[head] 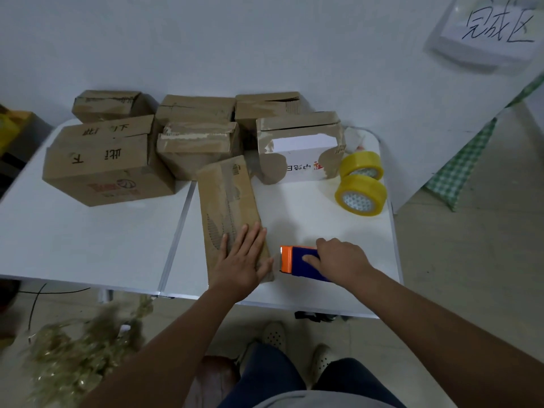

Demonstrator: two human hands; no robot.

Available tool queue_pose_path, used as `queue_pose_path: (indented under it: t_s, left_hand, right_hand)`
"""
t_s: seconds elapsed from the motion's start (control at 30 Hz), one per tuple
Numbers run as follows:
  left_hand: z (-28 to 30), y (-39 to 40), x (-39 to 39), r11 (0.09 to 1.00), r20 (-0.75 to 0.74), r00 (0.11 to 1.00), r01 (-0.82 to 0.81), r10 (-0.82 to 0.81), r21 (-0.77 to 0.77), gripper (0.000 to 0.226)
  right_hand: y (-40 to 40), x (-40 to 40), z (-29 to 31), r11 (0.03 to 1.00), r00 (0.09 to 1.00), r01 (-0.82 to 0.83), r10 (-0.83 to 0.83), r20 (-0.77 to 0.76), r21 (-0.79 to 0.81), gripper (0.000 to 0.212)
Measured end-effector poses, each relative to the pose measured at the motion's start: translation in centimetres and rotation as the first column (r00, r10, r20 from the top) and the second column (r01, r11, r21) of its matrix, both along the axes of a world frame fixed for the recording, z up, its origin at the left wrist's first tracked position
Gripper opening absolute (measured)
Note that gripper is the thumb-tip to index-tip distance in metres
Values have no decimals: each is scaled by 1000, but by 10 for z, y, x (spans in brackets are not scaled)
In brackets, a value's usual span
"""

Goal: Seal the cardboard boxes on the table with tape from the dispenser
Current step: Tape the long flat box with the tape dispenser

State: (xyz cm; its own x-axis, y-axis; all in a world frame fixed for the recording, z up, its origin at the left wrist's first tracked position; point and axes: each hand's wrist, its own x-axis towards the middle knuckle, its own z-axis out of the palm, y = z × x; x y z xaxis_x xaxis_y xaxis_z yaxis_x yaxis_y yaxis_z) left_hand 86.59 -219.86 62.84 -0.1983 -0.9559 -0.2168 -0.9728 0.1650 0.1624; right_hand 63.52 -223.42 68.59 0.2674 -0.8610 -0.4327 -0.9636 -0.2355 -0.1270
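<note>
Left hand (243,260) flat on box (232,213) near table (88,245) front edge, right hand (338,262) gripping dispenser (300,262); taping seemingly unstarted, six boxes waiting behind.

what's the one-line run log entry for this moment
left hand flat on long cardboard box | right hand grips blue-orange tape dispenser beside it
</note>
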Motion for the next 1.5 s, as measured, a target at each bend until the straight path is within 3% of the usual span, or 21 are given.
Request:
queue_pose_path:
  t_s: [0.23, 0.47, 0.57, 0.73, 0.83, 0.87, 0.93, 1.0, 1.03, 1.17, 1.33, 1.4, 1.5]
  left_hand:
    - [-4, 1, -2, 999, 1, 999, -39, 39, 0, 70]
    - [1, 12, 1, 999, -36, 998, -42, 43, 20, 73]
    - [5, 6, 3, 995, -129, 990, -48, 59, 86, 73]
    - [16, -4, 22, 985, -488, 863, -60, 133, 161, 46]
    - [20, 0, 31, 991, -521, 847, -44, 104, 126, 43]
    - [20, 3, 35, 996, -518, 852, -38, 74, 80, 43]
    - [15, 12, 42, 1000, -475, 880, 0, 3, 5, 47]
    - [9, 21, 46, 999, -399, 916, 51, -40, 17, 55]
    - [8, 24, 47, 997, -361, 931, 65, -46, 42, 55]
    - [7, 28, 45, 993, -266, 962, 85, -62, 76, 55]
    - [7, 29, 45, 994, -243, 968, 80, -60, 74, 59]
    - [7, 29, 45, 994, -240, 969, 82, -62, 76, 57]
    - [8, 29, 44, 994, -229, 971, 83, -65, 72, 58]
  right_hand:
    - [-9, 18, -3, 999, 999, 26, -25, -34, 42, 50]
    - [-26, -16, -6, 967, 964, 252, -255, -83, -39, 46]
    - [-19, -5, -26, 959, 963, 270, -267, 48, -81, 45]
    - [-6, 14, -55, 941, 915, 330, -338, 219, 71, 37]
    - [9, 22, -59, 937, 903, 306, -229, 364, -170, 30]
    - [15, 27, -60, 929, 850, 334, -224, 477, -158, 23]
    - [27, 44, -54, 894, 613, 401, -423, 668, 198, 15]
    - [37, 60, -47, 713, 350, 371, -700, 622, 594, 21]
    - [40, 67, -44, 623, 253, 347, -782, 570, 701, 23]
    - [40, 73, -40, 384, -70, 285, -905, 419, 878, 19]
    - [37, 65, -49, 334, -150, 380, -898, 413, 863, 11]
    - [38, 62, -53, 367, -152, 423, -872, 465, 828, 16]
    - [43, 59, -52, 461, -118, 511, -798, 591, 725, 6]
